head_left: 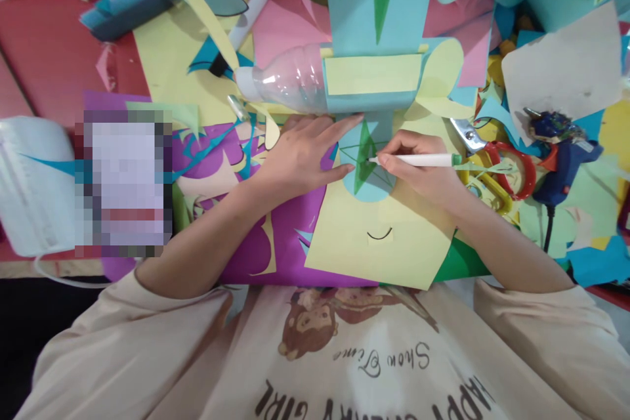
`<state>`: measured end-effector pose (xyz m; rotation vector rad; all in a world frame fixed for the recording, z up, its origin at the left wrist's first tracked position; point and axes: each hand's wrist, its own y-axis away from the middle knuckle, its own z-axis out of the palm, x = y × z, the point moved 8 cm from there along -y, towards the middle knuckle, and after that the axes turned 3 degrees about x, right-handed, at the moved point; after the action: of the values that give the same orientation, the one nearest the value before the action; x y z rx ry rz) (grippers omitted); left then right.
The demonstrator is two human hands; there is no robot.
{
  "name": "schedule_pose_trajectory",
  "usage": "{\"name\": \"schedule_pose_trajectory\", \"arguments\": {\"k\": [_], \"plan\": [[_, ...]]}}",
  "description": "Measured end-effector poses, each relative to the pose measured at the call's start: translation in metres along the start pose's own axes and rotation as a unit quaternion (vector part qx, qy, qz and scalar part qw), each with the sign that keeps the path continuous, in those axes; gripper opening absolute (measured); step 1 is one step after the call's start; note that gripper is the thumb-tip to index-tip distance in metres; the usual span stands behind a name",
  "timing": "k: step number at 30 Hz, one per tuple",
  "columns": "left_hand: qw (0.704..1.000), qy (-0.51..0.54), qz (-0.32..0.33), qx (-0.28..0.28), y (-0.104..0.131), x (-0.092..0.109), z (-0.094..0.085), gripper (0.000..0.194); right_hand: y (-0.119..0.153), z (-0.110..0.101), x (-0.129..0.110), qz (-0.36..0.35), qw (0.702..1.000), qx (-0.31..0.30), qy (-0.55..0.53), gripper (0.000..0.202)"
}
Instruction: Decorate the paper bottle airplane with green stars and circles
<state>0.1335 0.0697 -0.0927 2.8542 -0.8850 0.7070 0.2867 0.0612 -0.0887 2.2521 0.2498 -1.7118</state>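
My right hand (418, 167) is closed round a white marker (428, 159) with a green end. Its tip touches a green star (363, 167), partly coloured in, on the rounded end of a light blue paper strip (381, 191). My left hand (310, 151) lies flat with fingers spread, thumb and index finger at the strip's left side. Beneath the strip is a pale yellow sheet (344, 243) bearing a small black curved line. Just beyond my hands lies a clear plastic bottle (295, 79) on its side, with blue and yellow paper wrapped round it.
Red-handled scissors (512, 167) and a blue glue gun (566, 170) with a cord lie at right. A blurred-out phone-like object (128, 177) and a white box-shaped object (39, 190) are at left. Paper scraps and a black-capped marker (246, 20) lie around the bottle.
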Motion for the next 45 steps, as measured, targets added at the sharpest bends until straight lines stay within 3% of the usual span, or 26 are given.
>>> {"name": "schedule_pose_trajectory", "arguments": {"k": [24,32,38,45], "plan": [[1.000,0.004,-0.003,-0.009,0.000,0.000,0.001,0.062,0.000,0.002,0.000,-0.004,1.000,-0.026,0.010,0.014],[1.000,0.003,-0.003,-0.010,0.000,0.000,0.002,0.063,0.000,-0.002,-0.002,-0.004,1.000,0.010,0.017,0.016],[1.000,-0.008,0.003,-0.005,0.000,0.001,0.001,0.062,0.001,0.003,-0.002,-0.004,1.000,-0.023,0.017,0.013],[1.000,0.002,0.007,-0.003,0.000,0.000,0.002,0.062,-0.001,-0.008,0.001,-0.025,0.998,0.044,0.021,0.013]]}}
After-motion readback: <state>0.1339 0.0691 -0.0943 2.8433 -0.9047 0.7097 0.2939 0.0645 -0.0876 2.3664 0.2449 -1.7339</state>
